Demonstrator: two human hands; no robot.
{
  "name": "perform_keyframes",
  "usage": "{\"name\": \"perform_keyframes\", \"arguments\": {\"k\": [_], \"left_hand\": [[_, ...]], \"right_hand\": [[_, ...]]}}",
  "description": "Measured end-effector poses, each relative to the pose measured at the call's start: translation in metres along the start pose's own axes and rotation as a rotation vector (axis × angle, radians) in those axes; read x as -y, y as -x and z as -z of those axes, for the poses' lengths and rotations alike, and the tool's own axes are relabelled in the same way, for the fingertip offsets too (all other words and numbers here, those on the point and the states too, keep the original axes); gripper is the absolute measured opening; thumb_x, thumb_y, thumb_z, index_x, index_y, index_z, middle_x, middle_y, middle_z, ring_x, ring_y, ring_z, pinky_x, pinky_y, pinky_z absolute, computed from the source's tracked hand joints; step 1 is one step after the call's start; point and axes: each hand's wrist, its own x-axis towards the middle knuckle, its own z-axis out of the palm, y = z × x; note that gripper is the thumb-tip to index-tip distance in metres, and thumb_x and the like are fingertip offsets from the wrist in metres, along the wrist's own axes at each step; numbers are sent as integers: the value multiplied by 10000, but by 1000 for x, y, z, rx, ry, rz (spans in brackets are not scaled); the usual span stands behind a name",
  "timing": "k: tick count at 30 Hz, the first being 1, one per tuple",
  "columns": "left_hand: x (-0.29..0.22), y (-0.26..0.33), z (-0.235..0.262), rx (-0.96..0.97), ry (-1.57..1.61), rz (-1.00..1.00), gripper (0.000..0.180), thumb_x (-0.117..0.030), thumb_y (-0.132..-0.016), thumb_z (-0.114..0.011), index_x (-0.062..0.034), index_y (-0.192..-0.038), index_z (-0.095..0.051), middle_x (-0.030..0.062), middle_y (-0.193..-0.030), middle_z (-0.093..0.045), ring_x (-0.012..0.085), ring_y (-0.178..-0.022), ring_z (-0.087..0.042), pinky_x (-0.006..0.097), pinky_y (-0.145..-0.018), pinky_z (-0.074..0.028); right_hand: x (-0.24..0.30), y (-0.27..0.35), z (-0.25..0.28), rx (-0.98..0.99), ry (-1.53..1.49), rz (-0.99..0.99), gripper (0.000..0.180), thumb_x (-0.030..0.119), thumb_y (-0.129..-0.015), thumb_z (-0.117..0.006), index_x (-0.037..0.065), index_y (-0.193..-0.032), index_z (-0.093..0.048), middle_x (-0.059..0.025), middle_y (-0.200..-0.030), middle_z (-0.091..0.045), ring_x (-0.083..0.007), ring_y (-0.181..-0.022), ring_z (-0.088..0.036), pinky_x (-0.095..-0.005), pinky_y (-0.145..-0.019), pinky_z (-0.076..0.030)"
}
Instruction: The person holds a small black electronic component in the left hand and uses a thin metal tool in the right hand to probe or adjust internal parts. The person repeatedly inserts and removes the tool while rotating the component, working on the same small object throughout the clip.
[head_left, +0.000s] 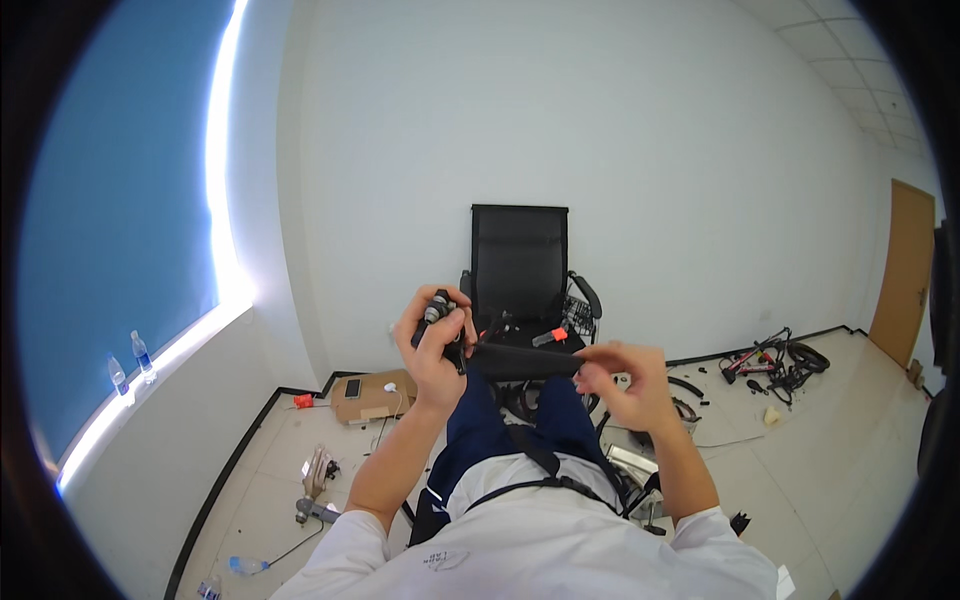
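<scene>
Up in front of the person, both hands were lifted over the lap. The left hand [432, 345] was wrapped tight around a small dark tool [437, 307] with a round silver tip that stuck up above the fingers. A flat black strap [520, 358] ran from that hand across to the right hand [625, 380]. The right hand pinched the other end of the strap with its fingertips, and its other fingers were curled loosely. The two hands were apart, with the strap stretched between them.

Behind the hands stood a black office chair [519, 262] against the white wall. An orange and grey thing [549, 338] lay on its seat, just past the strap. A brown cardboard box [372, 396] sat on the floor to the left, with a phone and a small white thing on top. Two water bottles [130, 364] stood on the window ledge far to the left. Another bottle [245, 566] lay on the floor near the person's left elbow. Black and red bike parts [775, 360] lay in a pile on the floor at the right, near a wooden door [905, 270].
</scene>
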Motion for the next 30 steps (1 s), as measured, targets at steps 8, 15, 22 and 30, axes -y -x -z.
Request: {"name": "perform_keyframes", "arguments": {"k": [8,15,22,30], "left_hand": [[6,10,5,-2,-165,-250,141,-55,-761,-567,38,-866,-588,83,-708,-566,124,-592,-521,244,-542,-394],[6,13,3,75,-270,-442,176,-25,-691,-582,49,-850,-595,98,-689,-568,154,-563,-494,269,-532,-379],[5,12,6,125,-280,-374,176,-22,-709,-577,55,-866,-594,100,-721,-583,138,-584,-501,259,-557,-390],[8,8,3,102,-206,-172,182,-111,-813,-535,53,-894,-541,94,-656,-514,142,-566,-502,273,-508,-381]], "right_hand": [[-15,-2,-1,162,-213,-295,552,335,-1039,-373,-15,-698,-630,-57,-580,-619,-123,-495,-618,-223,-461,-456],[-18,-10,-4,218,-278,-371,460,299,-1029,-420,-4,-735,-602,-43,-552,-591,-123,-451,-598,-215,-431,-431],[-11,-10,1,163,-448,-395,140,128,-960,-557,2,-1018,-565,-89,-824,-612,-120,-541,-603,-226,-467,-455],[-10,-10,-4,-145,344,433,233,-49,-793,-683,6,-1020,-672,-82,-790,-653,-133,-526,-599,-232,-464,-457]]}}
